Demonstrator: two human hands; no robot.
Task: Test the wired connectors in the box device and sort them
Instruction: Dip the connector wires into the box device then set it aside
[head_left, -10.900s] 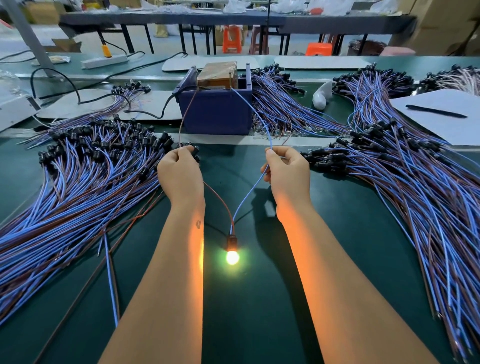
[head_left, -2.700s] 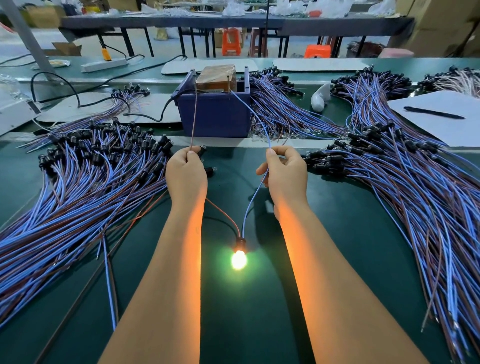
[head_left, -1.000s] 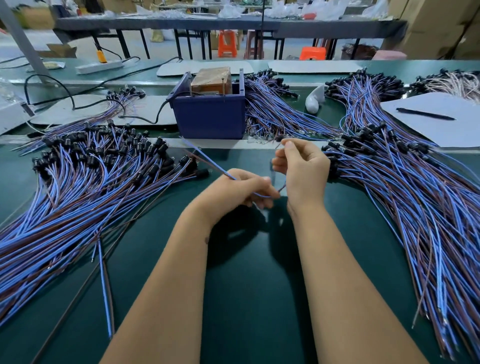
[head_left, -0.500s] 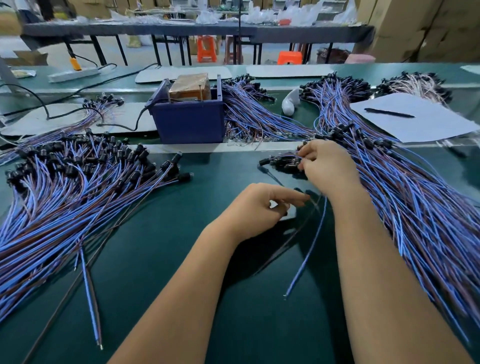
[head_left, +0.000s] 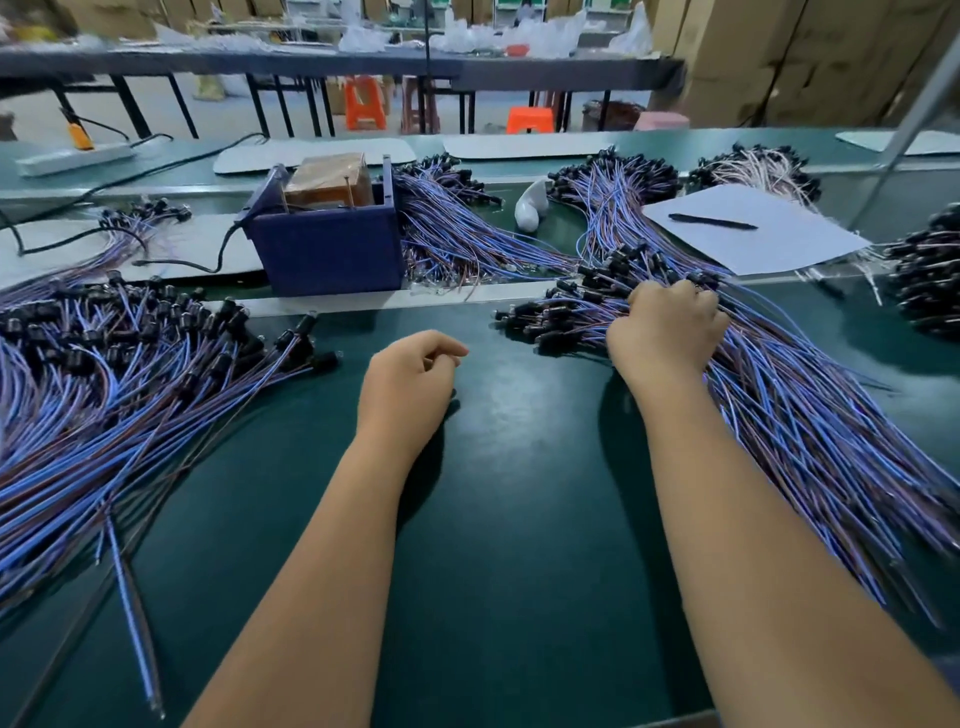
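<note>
Right hand (head_left: 667, 332) fingers clenched into right wire pile (head_left: 789, 395), grabbing connectors. Left hand (head_left: 410, 382) loosely curled, holding nothing. Box device (head_left: 327, 249) idle; left pile (head_left: 104, 384) big. Roughly midway.

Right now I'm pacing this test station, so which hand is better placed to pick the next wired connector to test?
The right hand: it is curled into the blue-and-brown wire bundle with black connectors on the right. The left hand rests loosely curled on the green mat, holding nothing.
</note>
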